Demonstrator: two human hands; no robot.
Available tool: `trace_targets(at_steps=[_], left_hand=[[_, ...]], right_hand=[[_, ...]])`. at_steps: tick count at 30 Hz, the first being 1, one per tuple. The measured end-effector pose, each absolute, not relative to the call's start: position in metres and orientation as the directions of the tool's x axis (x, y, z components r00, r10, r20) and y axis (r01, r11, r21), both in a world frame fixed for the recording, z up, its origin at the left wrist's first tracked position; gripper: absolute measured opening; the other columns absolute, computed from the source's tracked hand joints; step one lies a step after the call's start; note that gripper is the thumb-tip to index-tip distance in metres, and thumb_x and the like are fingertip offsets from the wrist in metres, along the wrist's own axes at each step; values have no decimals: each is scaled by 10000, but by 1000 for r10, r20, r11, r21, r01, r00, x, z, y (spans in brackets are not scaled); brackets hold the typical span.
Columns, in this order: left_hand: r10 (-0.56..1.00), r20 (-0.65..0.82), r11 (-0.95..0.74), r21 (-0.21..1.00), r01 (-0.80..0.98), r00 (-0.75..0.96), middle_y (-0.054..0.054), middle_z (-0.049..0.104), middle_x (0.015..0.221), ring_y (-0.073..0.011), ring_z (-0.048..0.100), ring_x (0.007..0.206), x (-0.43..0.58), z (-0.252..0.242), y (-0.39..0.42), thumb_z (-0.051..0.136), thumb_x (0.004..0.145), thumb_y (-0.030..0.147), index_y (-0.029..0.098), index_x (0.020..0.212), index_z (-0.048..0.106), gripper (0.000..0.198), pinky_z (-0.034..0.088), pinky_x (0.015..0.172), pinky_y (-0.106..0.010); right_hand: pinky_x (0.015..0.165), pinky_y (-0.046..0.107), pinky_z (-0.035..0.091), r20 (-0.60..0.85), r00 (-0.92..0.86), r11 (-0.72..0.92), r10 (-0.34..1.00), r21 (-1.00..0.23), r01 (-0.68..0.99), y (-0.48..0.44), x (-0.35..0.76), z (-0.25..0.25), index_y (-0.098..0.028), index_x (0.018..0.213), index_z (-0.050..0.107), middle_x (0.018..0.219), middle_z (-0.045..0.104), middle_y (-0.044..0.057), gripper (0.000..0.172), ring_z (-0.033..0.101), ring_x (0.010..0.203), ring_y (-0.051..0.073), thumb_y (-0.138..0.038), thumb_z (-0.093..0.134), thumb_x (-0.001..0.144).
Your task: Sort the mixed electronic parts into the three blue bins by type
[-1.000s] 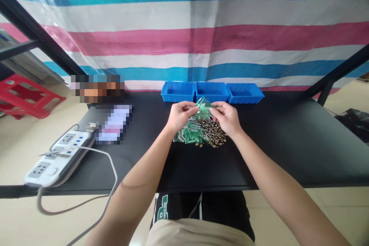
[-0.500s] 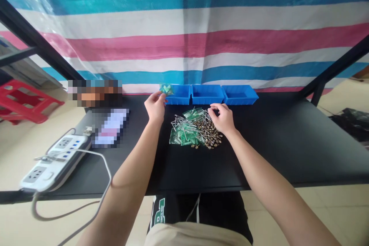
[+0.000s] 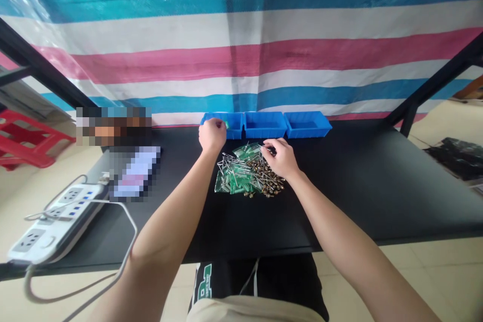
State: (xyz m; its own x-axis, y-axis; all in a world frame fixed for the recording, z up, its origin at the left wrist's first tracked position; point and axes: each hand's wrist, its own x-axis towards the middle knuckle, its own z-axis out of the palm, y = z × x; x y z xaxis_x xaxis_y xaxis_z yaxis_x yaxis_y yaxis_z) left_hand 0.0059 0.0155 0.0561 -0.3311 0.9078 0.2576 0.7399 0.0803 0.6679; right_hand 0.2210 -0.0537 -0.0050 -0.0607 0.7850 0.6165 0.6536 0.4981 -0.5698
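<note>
My left hand (image 3: 212,135) reaches over the left blue bin (image 3: 234,133), its fingers bent and mostly hidden behind the hand. A small green packet (image 3: 227,124) shows at the fingertips, inside the bin's outline. My right hand (image 3: 279,157) is at the upper right of a mixed pile, thumb and fingers curled close together; whatever they pinch is too small to make out. In the pile lie clear green packets (image 3: 241,183), silver pins that look like rivets (image 3: 229,165) and brass-coloured screw-like pieces (image 3: 272,187).
A middle blue bin (image 3: 265,132) and a right blue bin (image 3: 308,132) stand in line with the left one. On the left are a white power strip (image 3: 56,221) with a loose cable (image 3: 132,226) and a blurred-out phone-like object (image 3: 136,172). Striped sheeting (image 3: 241,63) hangs behind the black table (image 3: 358,186).
My left hand has moved the green packet from above the left bin's edge down into its opening. My right hand stays by the pile. The whole view has shifted slightly.
</note>
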Motion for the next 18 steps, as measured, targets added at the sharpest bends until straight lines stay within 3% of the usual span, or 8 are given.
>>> trace_targets(at_steps=[7, 13, 18], left_hand=[[923, 291, 93, 470, 878, -254, -163, 640, 1256, -325, 674, 1034, 10, 58, 2, 512, 915, 216, 196, 1024, 767, 278, 552, 910, -483], [956, 240, 93, 303, 948, -170, -237, 556, 1285, -384, 649, 1085, 11, 62, -3, 445, 966, 365, 100, 995, 767, 418, 553, 920, -505], [921, 377, -48, 356, 933, -96, -207, 534, 1314, -331, 656, 1033, 12, 63, -10, 478, 962, 406, 131, 1076, 743, 399, 558, 896, -472]], right_hand=[[844, 397, 560, 622, -81, 511, 779, -554, 657, -54, 221, -6, -210, 959, 699, 893, 752, 83, 173, 669, 948, 256, -317, 586, 882], [839, 400, 558, 617, -83, 506, 783, -553, 662, -53, 223, -7, -208, 961, 699, 893, 752, 84, 177, 668, 939, 259, -318, 589, 877], [838, 402, 566, 605, -75, 494, 793, -565, 661, -54, 224, -5, -211, 950, 697, 888, 751, 82, 170, 664, 950, 260, -314, 587, 872]])
